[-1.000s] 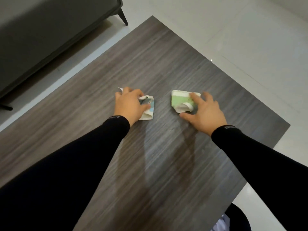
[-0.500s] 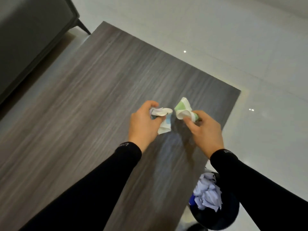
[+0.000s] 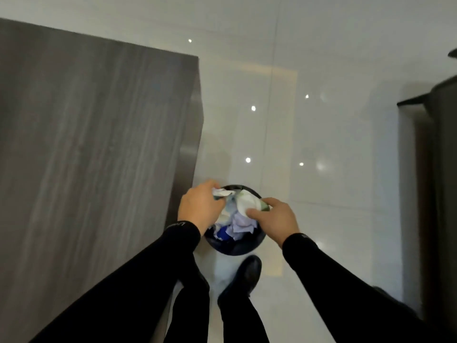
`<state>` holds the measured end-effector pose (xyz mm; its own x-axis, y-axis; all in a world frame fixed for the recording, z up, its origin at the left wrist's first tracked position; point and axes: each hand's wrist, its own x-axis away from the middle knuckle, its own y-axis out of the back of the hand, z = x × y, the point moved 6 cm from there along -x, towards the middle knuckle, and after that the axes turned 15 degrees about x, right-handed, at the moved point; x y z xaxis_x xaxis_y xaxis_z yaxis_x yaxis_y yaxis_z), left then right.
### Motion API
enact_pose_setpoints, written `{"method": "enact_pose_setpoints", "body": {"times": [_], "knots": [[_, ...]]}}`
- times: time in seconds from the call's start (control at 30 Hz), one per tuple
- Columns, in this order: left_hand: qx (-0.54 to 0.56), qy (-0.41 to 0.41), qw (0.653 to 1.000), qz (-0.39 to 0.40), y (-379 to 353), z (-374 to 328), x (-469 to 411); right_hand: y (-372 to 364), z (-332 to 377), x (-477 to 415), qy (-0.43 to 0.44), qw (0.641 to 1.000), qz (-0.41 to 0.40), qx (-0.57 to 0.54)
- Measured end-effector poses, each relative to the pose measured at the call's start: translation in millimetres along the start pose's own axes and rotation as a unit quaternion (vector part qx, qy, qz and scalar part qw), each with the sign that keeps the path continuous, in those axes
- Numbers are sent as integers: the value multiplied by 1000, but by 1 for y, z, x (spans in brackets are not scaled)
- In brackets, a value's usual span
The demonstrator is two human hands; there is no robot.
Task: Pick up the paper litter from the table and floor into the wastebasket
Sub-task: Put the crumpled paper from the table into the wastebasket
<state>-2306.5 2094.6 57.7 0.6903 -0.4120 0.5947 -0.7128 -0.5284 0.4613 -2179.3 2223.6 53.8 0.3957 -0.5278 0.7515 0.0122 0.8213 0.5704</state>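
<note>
Both hands moved off grey wood-grain tabletop [image 3: 99,144] since 0.5 s ago, now over round dark wastebasket [image 3: 235,250] | L hand [image 3: 200,206]: fingers curled round crumpled white-blue paper wad [image 3: 222,193] | R hand [image 3: 274,219]: pinches crumpled white-green paper wad [image 3: 247,203] | wads above bin mouth, not yet released | judged: drop next.

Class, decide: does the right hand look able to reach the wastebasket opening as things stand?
Probably yes: the right hand, gripping crumpled paper, hangs above the wastebasket; nothing covers its open, paper-filled top.
</note>
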Motion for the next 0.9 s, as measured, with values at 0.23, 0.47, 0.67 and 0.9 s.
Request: {"method": "enact_pose_setpoints", "body": {"times": [0.23, 0.47, 0.67, 0.9], "knots": [[-9, 81, 996, 47, -73, 70, -13, -74, -60, -37, 7, 996, 75, -51], [-155, 99, 973, 139, -112, 119, -33, -118, -147, -61, -208, 972, 70, -81], [-122, 113, 984, 68, -103, 129, -50, -160, -164, -75, -275, 912, 154, -264], [-72, 34, 996, 33, -72, 87, -51, -135, -145, -70, -197, 939, 124, -255]]}}
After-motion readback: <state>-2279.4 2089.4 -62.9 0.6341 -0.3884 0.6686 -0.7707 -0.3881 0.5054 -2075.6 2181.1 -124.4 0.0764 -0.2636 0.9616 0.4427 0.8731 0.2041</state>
